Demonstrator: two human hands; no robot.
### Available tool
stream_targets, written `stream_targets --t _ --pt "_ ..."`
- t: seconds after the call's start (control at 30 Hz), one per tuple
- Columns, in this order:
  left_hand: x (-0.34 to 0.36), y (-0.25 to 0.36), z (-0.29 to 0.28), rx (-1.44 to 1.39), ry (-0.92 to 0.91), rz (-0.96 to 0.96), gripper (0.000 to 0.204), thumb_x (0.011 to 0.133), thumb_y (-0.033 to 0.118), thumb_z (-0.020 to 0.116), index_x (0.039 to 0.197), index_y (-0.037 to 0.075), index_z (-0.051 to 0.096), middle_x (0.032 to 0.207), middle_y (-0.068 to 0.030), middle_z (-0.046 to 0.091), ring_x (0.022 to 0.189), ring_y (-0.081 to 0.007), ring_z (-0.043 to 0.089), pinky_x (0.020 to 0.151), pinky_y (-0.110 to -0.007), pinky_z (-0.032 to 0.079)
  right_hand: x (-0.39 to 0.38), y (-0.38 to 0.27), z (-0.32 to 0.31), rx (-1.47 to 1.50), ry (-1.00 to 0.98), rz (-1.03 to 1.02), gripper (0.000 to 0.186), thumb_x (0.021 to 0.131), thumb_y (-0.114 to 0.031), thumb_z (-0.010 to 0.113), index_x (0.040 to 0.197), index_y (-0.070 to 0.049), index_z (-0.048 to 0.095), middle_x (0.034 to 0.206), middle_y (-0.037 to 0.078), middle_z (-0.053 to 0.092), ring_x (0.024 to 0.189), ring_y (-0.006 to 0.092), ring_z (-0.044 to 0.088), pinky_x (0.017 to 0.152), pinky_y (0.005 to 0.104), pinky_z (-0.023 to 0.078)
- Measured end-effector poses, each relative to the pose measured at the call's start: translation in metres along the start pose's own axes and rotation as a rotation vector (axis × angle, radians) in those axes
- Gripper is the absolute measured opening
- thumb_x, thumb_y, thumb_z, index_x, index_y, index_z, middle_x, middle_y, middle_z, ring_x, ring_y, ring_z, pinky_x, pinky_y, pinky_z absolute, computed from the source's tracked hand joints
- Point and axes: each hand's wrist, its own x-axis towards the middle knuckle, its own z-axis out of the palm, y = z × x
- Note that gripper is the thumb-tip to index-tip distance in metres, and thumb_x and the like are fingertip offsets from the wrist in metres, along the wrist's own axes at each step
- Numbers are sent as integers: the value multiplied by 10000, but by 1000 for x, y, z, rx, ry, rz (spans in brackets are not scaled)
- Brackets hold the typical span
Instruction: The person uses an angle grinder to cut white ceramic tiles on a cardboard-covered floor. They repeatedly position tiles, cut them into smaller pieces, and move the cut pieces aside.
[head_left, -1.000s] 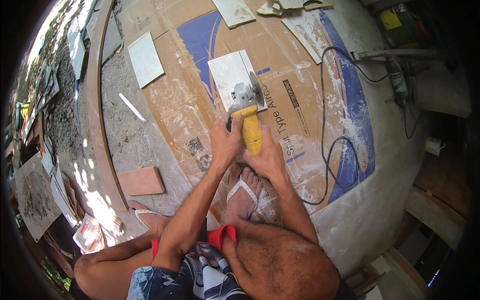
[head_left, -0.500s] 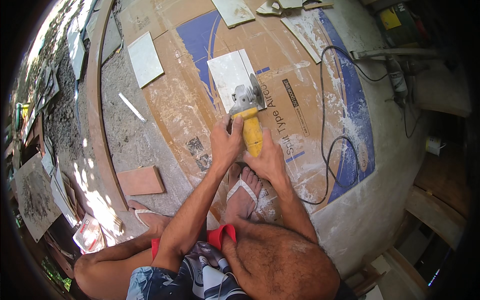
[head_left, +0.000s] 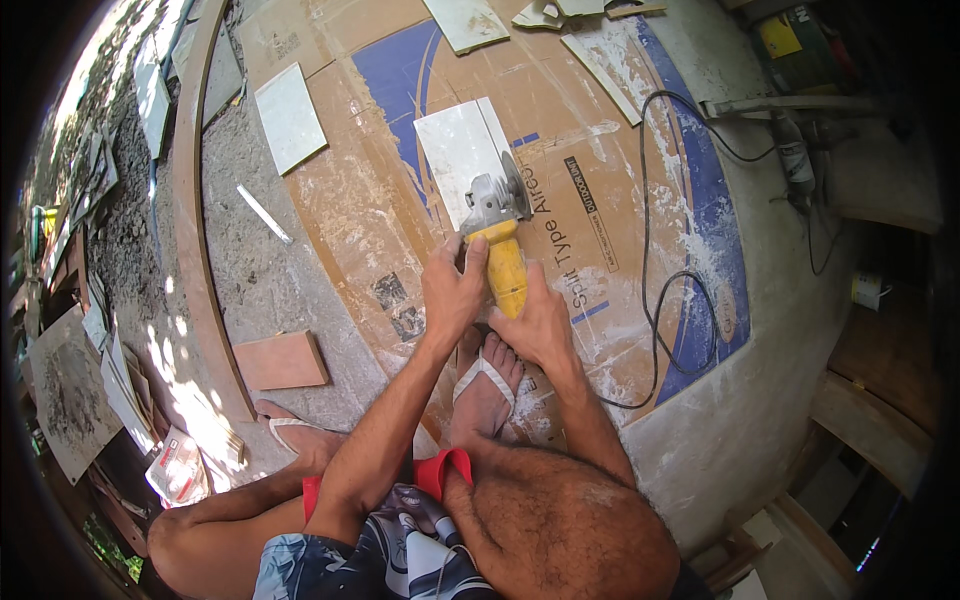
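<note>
Both my hands are closed on a yellow and grey angle grinder [head_left: 508, 272]. My left hand [head_left: 453, 287] grips near its head, thumb along the yellow housing. Further back, my right hand [head_left: 537, 322] wraps around the body's rear end. The grinder's disc [head_left: 516, 186] stands edge-on at the right side of a white tile [head_left: 455, 150]. A straight line runs down the tile near its right edge, toward the disc. Whether the disc touches the tile I cannot tell. Beneath the tile lies a flattened cardboard sheet [head_left: 600, 345], dusted white.
A black cord [head_left: 645, 220] loops over the cardboard's right side. Other tile pieces [head_left: 291, 118] lie left and at the far edge. A wooden beam [head_left: 190, 200] and a reddish block [head_left: 281, 361] are at left. My sandalled foot [head_left: 486, 385] is close behind the grinder.
The grinder and both hands have shifted very slightly toward me along the tile's right side. The tile stays in place.
</note>
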Motion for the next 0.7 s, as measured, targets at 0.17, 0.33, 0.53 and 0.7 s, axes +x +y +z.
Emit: stream_targets --t 0.17,0.33,0.53,0.7 --pt "-3 5 0 -13 11 16 502 1103 436 631 1089 -61 701 856 -268 717 781 -395 707 737 -495 533 -2 2 0 4 -4 5 653 812 -244 843 1293 -13 467 1020 356 735 975 588 710 855 644 570" --pt "-4 -2 1 -12 5 0 509 1100 438 635 1095 -66 703 868 -274 723 792 -396 714 747 -496 537 -3 3 0 -9 -10 11 654 814 -245 844 1297 -15 468 1017 357 736 976 589 711 857 641 572" --pt "-6 1 0 3 1 -6 526 1099 446 636 1110 -75 704 899 -290 729 823 -411 723 766 -497 542 -6 3 0 10 -2 0 658 811 -241 846 1300 -11 469 1024 360 736 984 586 713 860 637 573" --pt "-8 1 1 -11 4 -3 519 1098 446 637 1151 -64 716 940 -295 735 877 -432 728 809 -506 549 -7 3 -1 5 -4 5 649 813 -235 845 1295 -8 473 1029 361 733 987 584 711 860 637 572"
